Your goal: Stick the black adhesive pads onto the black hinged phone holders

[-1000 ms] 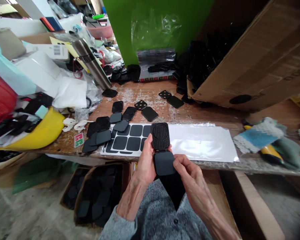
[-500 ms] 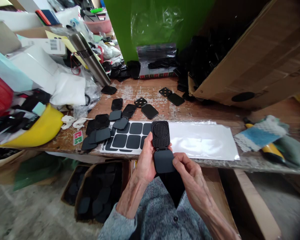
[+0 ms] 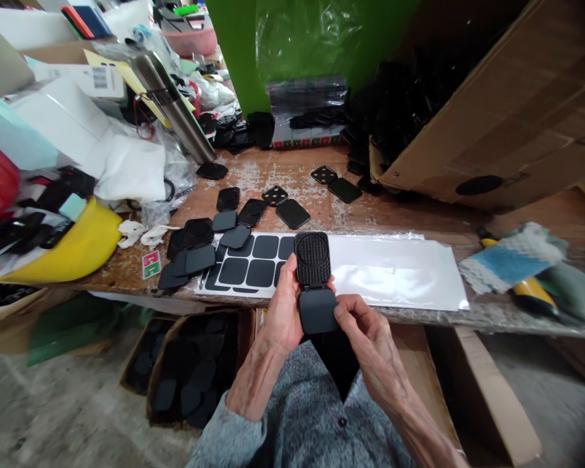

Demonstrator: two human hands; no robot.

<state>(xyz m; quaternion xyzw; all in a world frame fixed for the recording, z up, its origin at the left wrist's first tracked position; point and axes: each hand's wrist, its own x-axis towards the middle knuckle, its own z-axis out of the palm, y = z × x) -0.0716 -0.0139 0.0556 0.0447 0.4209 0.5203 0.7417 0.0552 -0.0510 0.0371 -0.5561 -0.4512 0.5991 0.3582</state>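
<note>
My left hand (image 3: 281,315) is closed around a hinged black plastic piece (image 3: 312,259), holding it over the front edge of the bench. The upper half is ribbed with a round ring; the lower half is a smooth dark grey flap (image 3: 318,311) with rounded corners. My right hand (image 3: 365,325) pinches the flap's right edge between thumb and forefinger. Behind my left hand lies a white sheet with dark rounded-square stickers (image 3: 260,273). Loose dark flaps (image 3: 200,260) and more black hinged pieces (image 3: 198,232) lie left of the sheet.
Glossy white sheets (image 3: 394,273) lie to the right. A steel flask (image 3: 175,107) leans at the back left beside a yellow container (image 3: 95,237). A tilted cardboard box (image 3: 507,123) holds black parts. Below the bench, an open carton (image 3: 163,344) contains dark pieces.
The view has shifted very slightly. Both hands keep the same hold on the hinged plastic piece, with no clear movement of it between them.
</note>
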